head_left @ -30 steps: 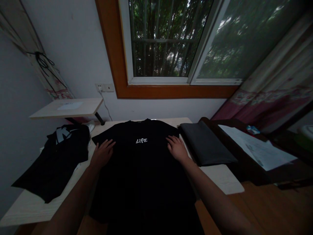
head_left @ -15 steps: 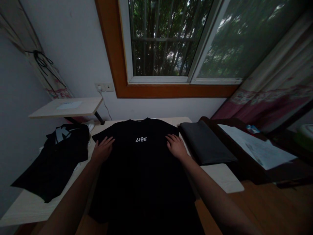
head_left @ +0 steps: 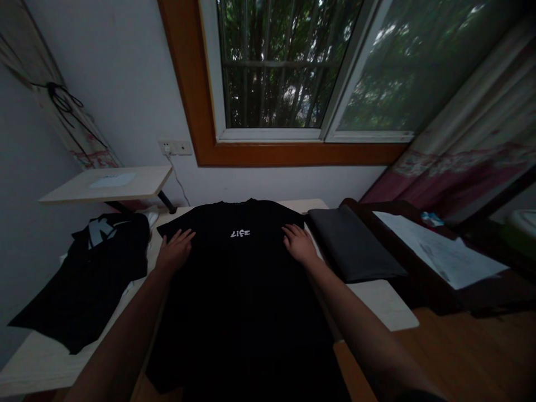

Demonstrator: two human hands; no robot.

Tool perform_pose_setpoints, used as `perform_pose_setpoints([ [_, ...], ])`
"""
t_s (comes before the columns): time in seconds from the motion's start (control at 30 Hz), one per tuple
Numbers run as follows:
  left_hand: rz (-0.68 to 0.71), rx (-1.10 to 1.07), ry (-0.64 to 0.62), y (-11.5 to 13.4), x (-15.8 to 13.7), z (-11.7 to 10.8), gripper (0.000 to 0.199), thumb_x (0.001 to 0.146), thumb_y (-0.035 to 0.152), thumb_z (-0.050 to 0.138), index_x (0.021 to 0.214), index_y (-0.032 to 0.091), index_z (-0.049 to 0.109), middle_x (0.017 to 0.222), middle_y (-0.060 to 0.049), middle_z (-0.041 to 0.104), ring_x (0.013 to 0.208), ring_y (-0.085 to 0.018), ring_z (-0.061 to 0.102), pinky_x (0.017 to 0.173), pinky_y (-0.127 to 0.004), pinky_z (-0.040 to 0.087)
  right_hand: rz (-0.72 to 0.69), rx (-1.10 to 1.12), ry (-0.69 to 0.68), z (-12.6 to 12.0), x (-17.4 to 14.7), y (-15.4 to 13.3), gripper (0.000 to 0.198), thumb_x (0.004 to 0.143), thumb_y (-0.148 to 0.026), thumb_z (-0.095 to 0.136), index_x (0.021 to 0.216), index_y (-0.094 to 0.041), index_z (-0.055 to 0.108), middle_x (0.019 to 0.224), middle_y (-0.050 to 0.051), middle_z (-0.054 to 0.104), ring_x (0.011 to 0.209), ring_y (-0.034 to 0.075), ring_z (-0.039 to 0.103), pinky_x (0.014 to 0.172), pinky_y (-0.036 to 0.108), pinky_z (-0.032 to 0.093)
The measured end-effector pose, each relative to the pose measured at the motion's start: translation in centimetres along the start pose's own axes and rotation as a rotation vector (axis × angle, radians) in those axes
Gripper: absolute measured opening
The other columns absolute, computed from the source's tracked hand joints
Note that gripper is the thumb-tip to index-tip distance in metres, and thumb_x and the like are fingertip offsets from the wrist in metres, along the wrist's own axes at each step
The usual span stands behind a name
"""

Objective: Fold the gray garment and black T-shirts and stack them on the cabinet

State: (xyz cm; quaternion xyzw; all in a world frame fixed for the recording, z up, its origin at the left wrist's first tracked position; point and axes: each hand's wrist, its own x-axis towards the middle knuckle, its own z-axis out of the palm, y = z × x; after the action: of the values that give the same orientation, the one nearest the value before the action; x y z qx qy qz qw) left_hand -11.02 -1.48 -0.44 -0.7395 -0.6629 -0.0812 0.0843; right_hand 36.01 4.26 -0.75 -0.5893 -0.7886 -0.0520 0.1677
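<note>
Collar (head_left: 237, 203) toward the desk's (head_left: 307, 204) far edge, a black T-shirt (head_left: 247, 290) was seemingly being smoothed — fingers (head_left: 184, 237) outspread, nothing gripped; pinching seemed needed next.

Pretty sure this is just a room in a home. Floral-banded curtain (head_left: 473, 134) on the right, another tied-back curtain (head_left: 37, 67) with black cord (head_left: 61, 100) at upper left, and a wood-framed window (head_left: 310, 135) up top with greenery (head_left: 288, 84) outside. There's an ordinary wall outlet (head_left: 175, 147) left of centre, wood-look floor (head_left: 452, 363) at lower right, and a black T-shirt (head_left: 243, 279) spread over a pale desk (head_left: 46, 360), bottom middle.
</note>
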Motion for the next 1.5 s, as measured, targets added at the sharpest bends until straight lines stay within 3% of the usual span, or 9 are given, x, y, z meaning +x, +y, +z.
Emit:
perform_pose_setpoints([
  [0.57, -0.068, 0.03, -0.017, -0.1, 3.2, 0.3, 0.054, 0.097, 0.026, 0.033, 0.149, 0.033, 0.047, 0.159, -0.001, 0.043, 0.149, -0.03, 0.033, 0.118, -0.069, 0.018, 0.022, -0.08, -0.026, 1.1, 3.6, 0.2, 0.044, 0.099, -0.029, 0.044, 0.14, -0.025, 0.058, 0.149, 0.005, 0.055, 0.139, 0.027, 0.044, 0.114, 0.046, 0.033],
  [0.77, -0.098, 0.106, 0.044, 2.1, 1.5, -0.9, 0.054, 0.096, 0.022, 0.039, 0.148, 0.03, 0.05, 0.164, -0.007, 0.034, 0.148, -0.033, 0.032, 0.114, -0.066, 0.027, 0.044, -0.146, -0.008, -0.1, 2.3, -0.7, 0.044, 0.098, -0.026, 0.046, 0.14, -0.025, 0.057, 0.154, 0.007, 0.047, 0.139, 0.031, 0.04, 0.114, 0.049, 0.029],
  [0.93, -0.248, 0.121, 0.132, 5.4, -2.1, -2.6, 0.051, 0.095, 0.02, 0.042, 0.145, 0.022, 0.052, 0.147, -0.015, 0.051, 0.125, -0.032, 0.052, 0.101, -0.049, 0.044, 0.118, -0.193, 0.001, -2.2, -1.1, -2.3, 0.043, 0.099, -0.029, 0.046, 0.14, -0.02, 0.055, 0.14, 0.017, 0.053, 0.121, 0.033, 0.049, 0.099, 0.044, 0.041],
  [1.03, -0.287, 0.126, 0.101, 6.7, -4.2, -3.4, 0.045, 0.096, 0.022, 0.043, 0.138, 0.021, 0.058, 0.132, -0.016, 0.058, 0.111, -0.032, 0.055, 0.087, -0.044, 0.049, 0.158, -0.21, -0.034, -3.2, -3.2, -3.1, 0.038, 0.1, -0.031, 0.044, 0.134, -0.018, 0.056, 0.125, 0.018, 0.059, 0.114, 0.032, 0.054, 0.093, 0.041, 0.043],
  [1.1, -0.29, 0.128, 0.081, 6.9, -5.3, -3.8, 0.041, 0.096, 0.022, 0.043, 0.133, 0.02, 0.061, 0.125, -0.016, 0.058, 0.108, -0.031, 0.055, 0.087, -0.042, 0.049, 0.163, -0.194, -0.086, -3.5, -4.3, -3.2, 0.035, 0.101, -0.029, 0.042, 0.132, -0.017, 0.055, 0.118, 0.016, 0.063, 0.108, 0.029, 0.059, 0.089, 0.037, 0.045],
  [1.23, -0.286, 0.046, -0.03, 6.2, -6.7, -4.2, 0.037, 0.099, 0.024, 0.038, 0.129, 0.02, 0.059, 0.12, -0.013, 0.055, 0.092, -0.021, 0.061, 0.075, -0.031, 0.05, 0.18, -0.14, -0.236, -3.9, -5.3, -2.8, 0.036, 0.105, -0.026, 0.032, 0.138, -0.019, 0.045, 0.109, 0.012, 0.07, 0.089, 0.023, 0.069, 0.075, 0.031, 0.047],
  [1.33, -0.31, -0.002, -0.136, 5.7, -7.2, -4.5, 0.039, 0.101, 0.026, 0.033, 0.134, 0.022, 0.054, 0.123, -0.011, 0.051, 0.074, -0.015, 0.062, 0.062, -0.027, 0.048, 0.185, -0.128, -0.317, -4.5, -5.4, -2.2, 0.037, 0.107, -0.03, 0.03, 0.14, -0.021, 0.041, 0.105, 0.011, 0.073, 0.088, 0.024, 0.072, 0.072, 0.03, 0.047],
  [1.5, -0.242, -0.026, -0.235, 5.1, -7.6, -5.5, 0.04, 0.101, 0.028, 0.034, 0.138, 0.026, 0.05, 0.123, -0.009, 0.049, 0.072, -0.013, 0.064, 0.066, -0.028, 0.05, 0.179, -0.117, -0.387, -5.5, -5.4, -1.4, 0.039, 0.107, -0.037, 0.034, 0.143, -0.022, 0.036, 0.102, 0.011, 0.075, 0.091, 0.026, 0.074, 0.071, 0.03, 0.048],
])
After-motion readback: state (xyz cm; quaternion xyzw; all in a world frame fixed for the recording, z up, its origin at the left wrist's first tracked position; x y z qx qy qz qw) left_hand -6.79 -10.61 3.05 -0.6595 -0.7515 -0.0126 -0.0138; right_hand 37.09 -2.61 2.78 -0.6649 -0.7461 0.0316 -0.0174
